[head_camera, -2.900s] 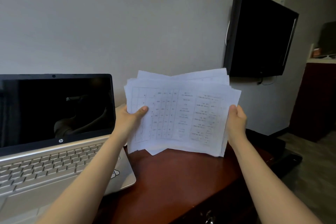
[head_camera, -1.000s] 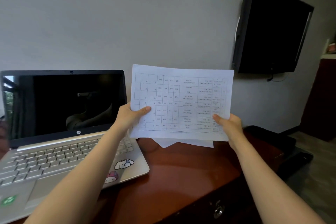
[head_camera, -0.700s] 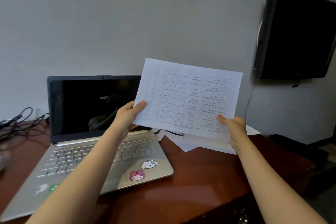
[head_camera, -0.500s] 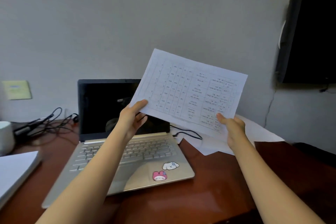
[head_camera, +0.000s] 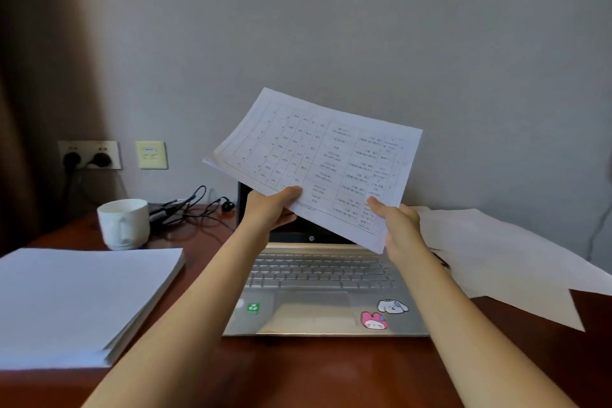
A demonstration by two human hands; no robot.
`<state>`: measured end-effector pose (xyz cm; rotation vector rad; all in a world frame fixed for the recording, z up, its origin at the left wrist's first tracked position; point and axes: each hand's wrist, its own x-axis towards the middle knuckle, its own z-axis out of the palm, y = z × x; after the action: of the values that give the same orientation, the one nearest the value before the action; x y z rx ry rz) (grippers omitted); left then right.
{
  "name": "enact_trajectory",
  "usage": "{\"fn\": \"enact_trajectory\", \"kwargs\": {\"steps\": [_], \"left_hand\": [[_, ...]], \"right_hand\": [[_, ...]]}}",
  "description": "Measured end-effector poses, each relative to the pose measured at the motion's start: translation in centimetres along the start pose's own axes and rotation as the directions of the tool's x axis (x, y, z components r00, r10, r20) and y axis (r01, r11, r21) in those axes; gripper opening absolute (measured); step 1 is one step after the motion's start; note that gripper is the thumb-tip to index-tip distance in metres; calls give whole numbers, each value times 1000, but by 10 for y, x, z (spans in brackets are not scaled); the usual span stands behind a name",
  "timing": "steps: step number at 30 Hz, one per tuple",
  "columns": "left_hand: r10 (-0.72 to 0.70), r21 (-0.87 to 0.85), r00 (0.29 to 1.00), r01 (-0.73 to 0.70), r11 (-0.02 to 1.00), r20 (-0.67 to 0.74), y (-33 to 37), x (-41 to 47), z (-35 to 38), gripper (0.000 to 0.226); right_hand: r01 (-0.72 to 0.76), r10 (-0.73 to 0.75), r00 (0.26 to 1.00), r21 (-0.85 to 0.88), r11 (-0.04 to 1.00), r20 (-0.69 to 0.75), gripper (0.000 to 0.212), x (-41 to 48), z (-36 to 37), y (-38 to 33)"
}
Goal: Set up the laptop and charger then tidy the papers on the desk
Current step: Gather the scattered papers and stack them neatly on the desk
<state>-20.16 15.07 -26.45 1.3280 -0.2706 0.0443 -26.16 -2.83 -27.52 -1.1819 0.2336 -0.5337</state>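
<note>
Both hands hold a thin sheaf of printed table sheets [head_camera: 318, 156] in the air above the open silver laptop [head_camera: 323, 278]. My left hand [head_camera: 270, 209] grips its lower left edge, my right hand [head_camera: 395, 222] its lower right corner. The sheets tilt up to the left and hide most of the dark laptop screen. A neat white paper stack [head_camera: 76, 298] lies on the desk at the left. Loose white sheets [head_camera: 510, 262] lie spread to the right of the laptop. Black charger cables [head_camera: 188, 209] run behind the laptop toward the wall sockets [head_camera: 87, 156].
A white mug [head_camera: 124, 223] stands at the back left, near the cables. The reddish-brown desk [head_camera: 298, 371] shows bare wood in front of the laptop. A brown curtain [head_camera: 36, 76] hangs at the far left. A switch plate [head_camera: 151, 155] sits on the grey wall.
The view has swung left, bringing in the mug, sockets and paper stack. The held sheets have travelled left, from beside the laptop to over its screen, tilting more.
</note>
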Motion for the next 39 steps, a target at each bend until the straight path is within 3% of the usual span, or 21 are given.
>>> {"fn": "enact_trajectory", "kwargs": {"steps": [4, 8, 14, 21, 29, 35, 39], "left_hand": [[17, 12, 995, -16, 1000, -100, 8, -6, -35, 24], [52, 29, 978, -47, 998, -200, 15, -16, -68, 37], [61, 51, 930, -45, 998, -363, 30, -35, -122, 27], [73, 78, 847, -38, 996, -527, 30, -65, -197, 35], [27, 57, 757, 14, 998, -652, 29, -95, -261, 32], [-67, 32, 661, 136, 990, -748, 4, -108, -292, 45], [-28, 158, 617, 244, 957, -787, -4, -106, -296, 41]], "right_hand": [[-19, 22, 996, -37, 999, 91, 24, -5, 29, 12], [-17, 28, 988, -76, 997, 153, 22, -11, 62, 27], [-61, 78, 964, -75, 995, 256, 18, -31, 115, 52], [-98, 144, 881, -126, 987, 451, 28, -63, 165, 83], [-123, 279, 778, -298, 946, 563, 13, -96, 202, 117], [-58, 355, 770, -496, 866, 531, 5, -112, 210, 138], [16, 376, 781, -617, 787, 500, 17, -116, 212, 148]]}}
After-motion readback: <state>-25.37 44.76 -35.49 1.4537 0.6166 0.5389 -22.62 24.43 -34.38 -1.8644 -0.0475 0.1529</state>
